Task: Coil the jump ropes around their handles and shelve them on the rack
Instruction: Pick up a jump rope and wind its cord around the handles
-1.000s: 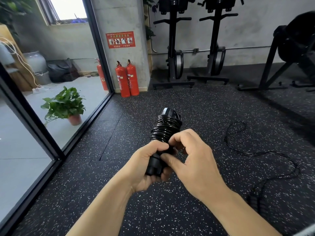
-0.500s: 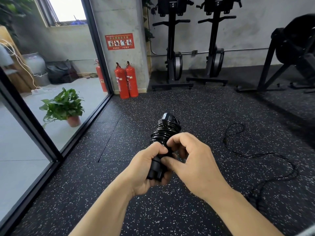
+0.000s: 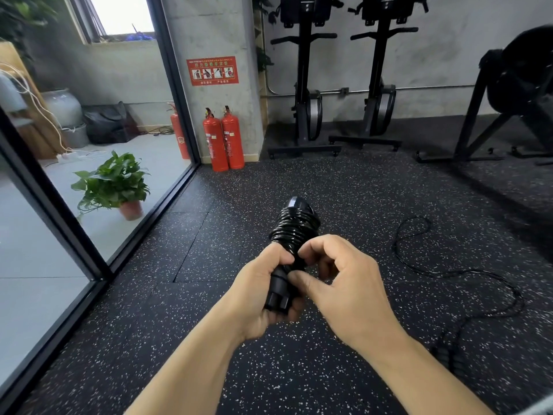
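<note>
Between the two hands, held over the black speckled rubber floor point(image 3: 209, 265), sits the black jump rope bundle point(image 3: 294, 232), its glossy cord wound in tight turns round paired black plastic handles. Its long axis runs from the left palm away from the person, leaning slightly to the right, and the far end cap points toward the wall ahead. The bare handle ends lie nearest the body.

Beyond the hands the floor is open as far as the red fire extinguishers point(image 3: 224, 139) and the upright black rowing machines point(image 3: 305, 85). Well off to the left hand's side runs the black-framed glass wall point(image 3: 98, 265). To the right of the right hand a loose black jump rope point(image 3: 454, 274) trails in curves across the floor.

The left hand point(image 3: 260, 292) grips the lower part of the handles, its fingers curled underneath and its thumb laid against the coil. The right hand point(image 3: 344, 289) is tightly curled, with thumb and forefinger pinching at the lowest turns of cord. The spot they pinch is hidden.
</note>
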Available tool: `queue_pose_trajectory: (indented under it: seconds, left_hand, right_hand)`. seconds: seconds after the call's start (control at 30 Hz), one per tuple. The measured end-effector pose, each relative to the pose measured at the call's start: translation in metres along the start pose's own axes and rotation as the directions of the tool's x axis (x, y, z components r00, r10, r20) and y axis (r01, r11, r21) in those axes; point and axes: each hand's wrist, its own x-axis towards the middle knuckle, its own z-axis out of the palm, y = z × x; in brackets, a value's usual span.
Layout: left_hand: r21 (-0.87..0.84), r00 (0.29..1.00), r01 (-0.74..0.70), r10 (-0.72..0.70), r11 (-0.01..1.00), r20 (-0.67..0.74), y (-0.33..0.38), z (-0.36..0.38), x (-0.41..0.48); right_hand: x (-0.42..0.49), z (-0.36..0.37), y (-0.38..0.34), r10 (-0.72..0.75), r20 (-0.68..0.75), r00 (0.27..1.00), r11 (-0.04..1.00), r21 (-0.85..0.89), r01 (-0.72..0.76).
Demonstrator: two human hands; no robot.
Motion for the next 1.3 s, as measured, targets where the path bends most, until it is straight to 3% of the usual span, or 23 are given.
queue_pose_trajectory:
  seconds: [0.23, 0.4, 0.6, 0.77, 0.9, 1.03, 1.3]
  left_hand:
    - [0.035, 0.998, -0.054, 0.053, 0.998, 0.039, -0.001, -0.005, -0.001]
    - [0.06, 0.997, -0.065, 0.062, 0.996, 0.05, -0.004, -0.007, 0.0]
    - [-0.013, 0.994, -0.01, 0.012, 1.0, 0.111, -0.003, -0.006, 0.001]
    - [-0.009, 0.988, 0.018, -0.017, 1.0, 0.155, -0.001, -0.003, 0.003]
    - [-0.008, 0.989, 0.054, -0.052, 0.999, 0.137, -0.003, 0.0, 0.005]
    - [0.038, 0.99, 0.051, -0.056, 0.998, 0.127, -0.005, -0.004, 0.008]
    - [0.021, 0.99, 0.102, -0.104, 0.995, 0.091, -0.004, -0.002, 0.007]
  right_hand:
    - [-0.001, -0.001, -0.002, 0.057, 0.006, 0.998, 0.998, 0.032, -0.057]
    - [0.0, -0.003, -0.001, 0.015, 0.058, 0.998, 0.999, 0.027, -0.017]
    - [-0.001, -0.008, 0.003, -0.063, 0.061, 0.996, 0.995, 0.079, 0.058]
    - [0.0, -0.012, 0.008, -0.045, 0.055, 0.997, 0.983, 0.182, 0.034]
    - [0.004, -0.016, 0.013, -0.117, -0.004, 0.993, 0.993, 0.002, 0.117]
    - [0.005, -0.014, 0.014, -0.296, 0.038, 0.954, 0.911, -0.29, 0.294]
    - [0.003, -0.013, 0.016, -0.311, 0.054, 0.949, 0.888, -0.338, 0.31]
